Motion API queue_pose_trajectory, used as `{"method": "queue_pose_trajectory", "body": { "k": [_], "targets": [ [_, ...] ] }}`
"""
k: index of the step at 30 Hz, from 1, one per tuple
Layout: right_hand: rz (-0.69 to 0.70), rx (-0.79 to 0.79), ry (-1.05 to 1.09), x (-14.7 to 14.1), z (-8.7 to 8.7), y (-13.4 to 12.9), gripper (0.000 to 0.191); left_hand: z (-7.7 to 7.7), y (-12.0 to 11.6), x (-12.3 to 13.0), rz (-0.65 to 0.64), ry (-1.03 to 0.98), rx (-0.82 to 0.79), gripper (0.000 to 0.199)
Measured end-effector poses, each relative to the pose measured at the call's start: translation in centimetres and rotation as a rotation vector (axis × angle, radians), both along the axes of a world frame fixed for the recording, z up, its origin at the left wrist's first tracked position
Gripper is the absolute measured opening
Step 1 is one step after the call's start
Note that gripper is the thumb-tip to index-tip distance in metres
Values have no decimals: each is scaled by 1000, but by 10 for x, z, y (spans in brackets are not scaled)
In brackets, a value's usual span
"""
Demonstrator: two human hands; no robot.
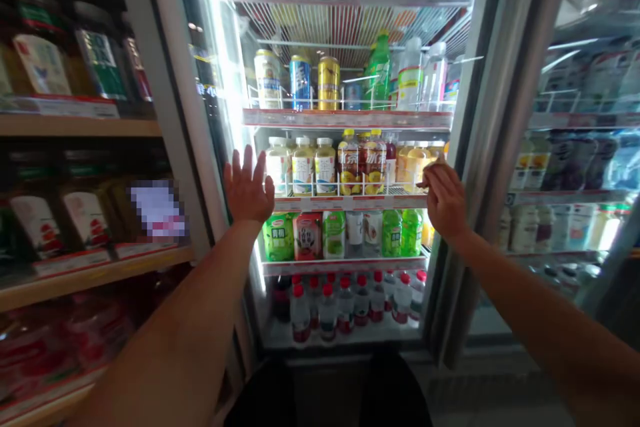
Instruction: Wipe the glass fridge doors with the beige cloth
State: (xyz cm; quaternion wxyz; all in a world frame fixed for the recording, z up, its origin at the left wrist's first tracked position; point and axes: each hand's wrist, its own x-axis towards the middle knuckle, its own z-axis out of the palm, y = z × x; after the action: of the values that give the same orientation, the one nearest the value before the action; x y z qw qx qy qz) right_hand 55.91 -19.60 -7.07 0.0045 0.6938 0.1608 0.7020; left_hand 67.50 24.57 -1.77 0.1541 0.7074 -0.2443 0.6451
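My left hand (249, 183) is raised, palm forward with its fingers spread, in front of the left side of a lit drinks cooler (350, 120). It holds nothing and is nearest to the white-capped bottles (303, 167) on the middle shelf. On the other side, my right hand (446, 203) is closed, fingers and thumb drawn together, close to the cooler's right frame (483, 147). What it pinches, if anything, I cannot make out. Behind it are yellow drink bottles (416, 163). Between my hands stand iced tea bottles (349, 163) with yellow caps.
Cans (329, 83) and a green bottle (380, 70) stand on a higher shelf. Green cartons (279, 237) fill a lower one, above red-capped water bottles (328, 313). Wooden shelves (75, 125) with bottles flank the left; another cooler (575, 197) is at right.
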Motion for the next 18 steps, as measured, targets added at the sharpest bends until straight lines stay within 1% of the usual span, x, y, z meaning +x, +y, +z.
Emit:
{"method": "queue_pose_trajectory", "body": {
  "k": [1,2,3,5,6,7,8,9,10,11,13,14,15,16,17,18],
  "targets": [
    [11,37,-19,2,-8,3,52,-1,0,0,-13,10,-7,57],
    [22,43,-18,2,-20,8,54,-2,0,0,-30,20,-15,57],
    [32,16,4,2,-36,15,56,-4,-1,-1,-45,29,-24,58],
    [43,-118,116,0,-70,29,62,-8,-1,-1,-51,42,-41,58],
    [41,-209,189,-2,-83,34,64,-9,-1,0,-41,40,-46,58],
    [31,-272,236,-3,-92,37,65,-10,-1,0,-27,37,-47,58],
    [19,-317,267,-3,-96,39,65,-11,-2,0,-13,33,-47,58],
    [5,-330,278,-3,-94,39,65,-10,-2,0,-2,30,-47,58],
    [-4,-313,266,-1,-87,38,65,-9,-2,0,6,30,-47,58],
    [-2,-269,233,1,-78,38,64,-9,-3,0,10,35,-48,58],
    [27,-130,128,7,-61,42,64,-13,-4,-2,12,49,-59,58],
    [46,-54,72,10,-57,47,63,-18,-5,-3,16,58,-78,58],
    [64,8,23,12,-57,53,63,-26,-6,-4,20,70,-101,58],
    [76,41,2,13,-62,60,62,-36,-6,-6,24,85,-123,58],
    [81,29,17,13,-71,68,62,-49,-6,-6,25,105,-137,59],
    [84,-29,66,12,-82,76,62,-62,-6,-7,24,126,-146,60]
  ]
}}
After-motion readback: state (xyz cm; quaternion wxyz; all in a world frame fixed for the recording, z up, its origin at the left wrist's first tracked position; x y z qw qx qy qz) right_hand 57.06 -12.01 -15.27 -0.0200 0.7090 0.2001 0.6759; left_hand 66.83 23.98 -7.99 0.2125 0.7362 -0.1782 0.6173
